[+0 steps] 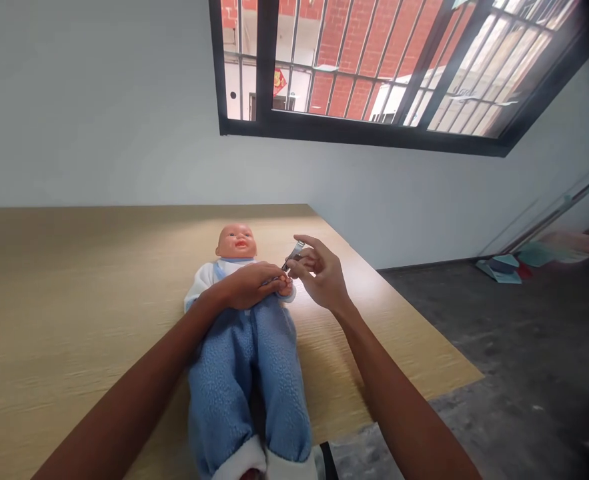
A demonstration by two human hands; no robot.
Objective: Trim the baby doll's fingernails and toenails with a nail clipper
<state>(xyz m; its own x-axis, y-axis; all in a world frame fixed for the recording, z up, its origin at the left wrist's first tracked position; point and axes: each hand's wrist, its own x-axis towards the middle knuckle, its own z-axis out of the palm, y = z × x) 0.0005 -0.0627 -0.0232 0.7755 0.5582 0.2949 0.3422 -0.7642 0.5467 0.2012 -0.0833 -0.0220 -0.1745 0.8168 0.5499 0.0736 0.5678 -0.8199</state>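
Observation:
A baby doll (249, 347) in a blue fleece outfit with white sleeves and cuffs lies on its back on the wooden table (99, 320), its head toward the wall. Across its chest reaches my left hand (255, 283), closed with the fingers round the doll's small hand (285, 287). My right hand (321, 270) pinches a silver nail clipper (295, 253) between thumb and fingers. The clipper's lower end is at the doll's fingers; whether it touches them I cannot tell.
The table's right edge (414, 313) slants down toward a grey floor (499, 333). Behind stands a pale wall (99, 100) with a barred, dark-framed window (364, 127). A dustpan (501, 267) and other blurred items lie on the floor at far right.

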